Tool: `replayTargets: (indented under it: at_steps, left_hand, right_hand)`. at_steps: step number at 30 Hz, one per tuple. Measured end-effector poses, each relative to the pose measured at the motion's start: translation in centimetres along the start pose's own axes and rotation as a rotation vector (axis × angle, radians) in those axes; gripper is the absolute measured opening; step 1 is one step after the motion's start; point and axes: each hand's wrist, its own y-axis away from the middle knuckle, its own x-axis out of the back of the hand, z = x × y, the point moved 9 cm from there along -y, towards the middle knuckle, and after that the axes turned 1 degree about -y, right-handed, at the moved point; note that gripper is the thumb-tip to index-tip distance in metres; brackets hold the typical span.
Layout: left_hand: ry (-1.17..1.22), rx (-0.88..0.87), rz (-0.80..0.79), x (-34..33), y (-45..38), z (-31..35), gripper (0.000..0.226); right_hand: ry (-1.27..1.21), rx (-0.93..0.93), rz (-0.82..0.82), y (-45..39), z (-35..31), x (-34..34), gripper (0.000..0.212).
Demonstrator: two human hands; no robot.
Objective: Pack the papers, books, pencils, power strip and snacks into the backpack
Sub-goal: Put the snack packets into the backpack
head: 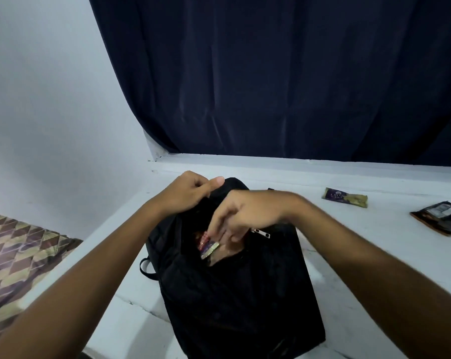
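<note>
This looks like a bedroom in a home: a dark navy curtain [284,73] hangs over a white-painted ledge [271,164], plain white walls [50,86] meet in a corner, and a bed with a brown-and-tan diamond-patterned cover [19,255] lies at the left.

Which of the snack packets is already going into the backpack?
The red and silver snack packet, pinched by the right hand at the backpack opening. The purple and gold bar and the dark packet lie on the white surface.

surface: white ledge [348,255] | on it: backpack [234,294], snack bar [344,197], dark packet [440,221]
</note>
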Motion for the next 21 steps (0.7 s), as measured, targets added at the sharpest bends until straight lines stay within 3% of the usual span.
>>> replayTargets:
  at_steps: [3,5,8,10,13,15,18,21]
  left_hand:
    - [0.055,0.045,-0.034,-1.1,2.1,-0.3,0.052]
    - [0.117,0.094,0.139,-0.6,3.7,-1.8,0.041]
    - [0.066,0.255,0.614,1.6,8.4,-7.0,0.027]
    - [0.128,0.471,0.755,1.1,12.3,-11.7,0.031]
    - [0.568,0.802,0.567,-3.9,15.5,-17.9,0.068]
    - [0.783,0.815,0.471,-6.3,15.6,-18.5,0.09]
    - [0.775,0.764,0.548,-6.5,14.9,-16.9,0.069]
    - [0.71,0.747,0.617,-6.1,14.3,-15.8,0.058]
  right_hand:
    - [-0.405,-0.066,0.383,1.7,5.4,6.7,0.021]
    - [-0.416,-0.221,0.632,2.5,10.9,8.7,0.014]
    - [-0.37,-0.471,0.592,2.4,17.5,5.9,0.041]
    - [-0.458,-0.49,0.497,1.6,20.1,3.1,0.06]
    - [-0.574,-0.397,0.523,0.0,21.9,1.5,0.079]
    - [-0.534,-0.394,0.593,-0.3,22.5,1.4,0.075]
    - [-0.477,-0.392,0.71,-0.3,23.4,1.4,0.049]
    - [-0.458,-0.39,0.752,-0.2,24.5,1.4,0.044]
